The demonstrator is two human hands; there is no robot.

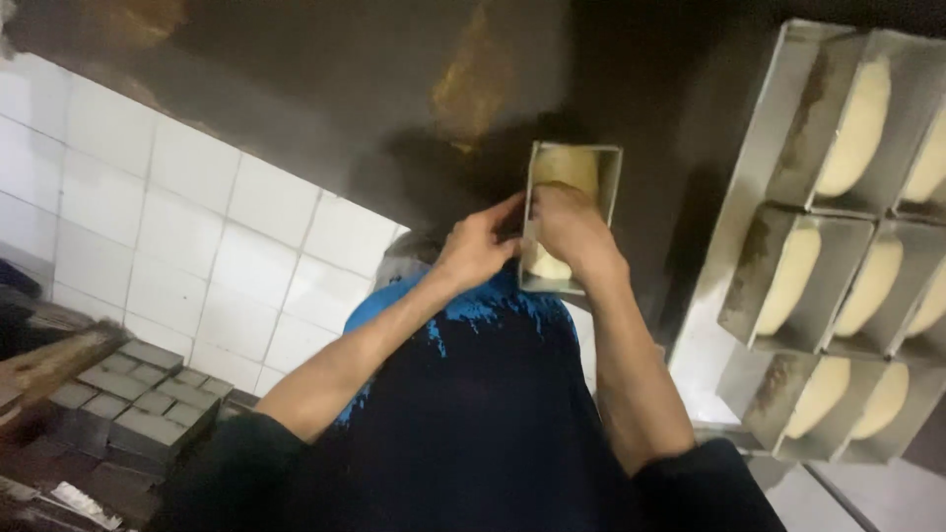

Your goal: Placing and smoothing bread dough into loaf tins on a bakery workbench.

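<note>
A rectangular metal loaf tin with pale dough in it rests on a dark work surface. My right hand reaches into the tin and presses on the dough, covering its middle. My left hand touches the tin's left wall with its fingertips, fingers apart. A dark apron with a blue top edge fills the lower middle of the view.
Several metal loaf tins with dough pieces stand packed together on the right. A white tiled wall runs along the left. Stacked dark tins sit low on the left.
</note>
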